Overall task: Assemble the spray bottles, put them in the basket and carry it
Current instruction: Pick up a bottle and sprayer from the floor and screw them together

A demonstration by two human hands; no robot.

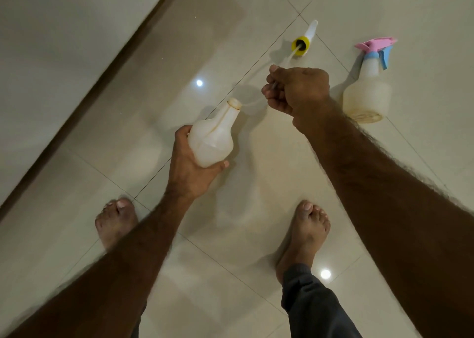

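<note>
Bottle (210, 138) without a head sits mid-frame, held off the floor by the left hand (191, 169), which wraps its base and lower body, neck tilted toward the upper right with the mouth open. Right hand (295, 91), just right of that mouth, is pinched narrow on the thin dip tube (288, 60) of the yellow-collared spray head (302, 42); the tube runs from the collar down through the fingers, and its free end appears to sit at or just beside the bottle mouth, blurred so I cannot tell if it has entered. Head itself hangs above and right of the hand, nozzle pointing to the upper right. Judgement: this is mid-assembly of the second bottle, tube being fed in, collar not yet threaded. Done so far: one assembled bottle (366, 93) with pink and blue trigger lies at right of frame on the tiled floor (256, 209), just beyond the right forearm. Left: seat the tube, screw the collar down, load both bottles in the basket, carry it. No basket in view, so its location is unknown. Surroundings: bare feet (305, 232) at lower centre, dark trouser leg at lower right, wall and dark skirting along the upper left, ceiling light reflections on the tiles. Nothing blocks the join; the only risks I see are the flexible tube bending off the mouth and the glossy floor letting the finished bottle roll.
</note>
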